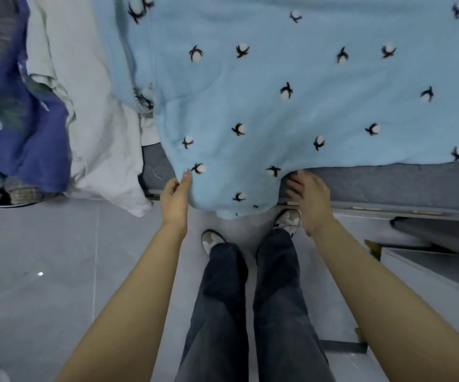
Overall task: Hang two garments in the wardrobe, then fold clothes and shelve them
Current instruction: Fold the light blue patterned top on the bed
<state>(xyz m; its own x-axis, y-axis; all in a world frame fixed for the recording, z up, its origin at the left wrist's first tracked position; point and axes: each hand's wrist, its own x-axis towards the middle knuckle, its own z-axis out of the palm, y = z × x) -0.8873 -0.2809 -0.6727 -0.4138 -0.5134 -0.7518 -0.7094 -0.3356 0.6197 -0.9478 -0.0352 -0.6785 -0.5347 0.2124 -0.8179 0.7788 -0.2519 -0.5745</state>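
Sweater [291, 106], blue, spread on bench [388, 183] for folding; L hand [174, 199] pinches near hem; R hand [307, 197] blurred, grip unclear.

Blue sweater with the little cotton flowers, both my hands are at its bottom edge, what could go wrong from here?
1. Only the left hand pinches the blue sweater; the right hand looks blurred and loose at the hem, so a tug may pull it crooked.
2. The hem hangs near the floor and your shoes; it could drag or get stepped on.
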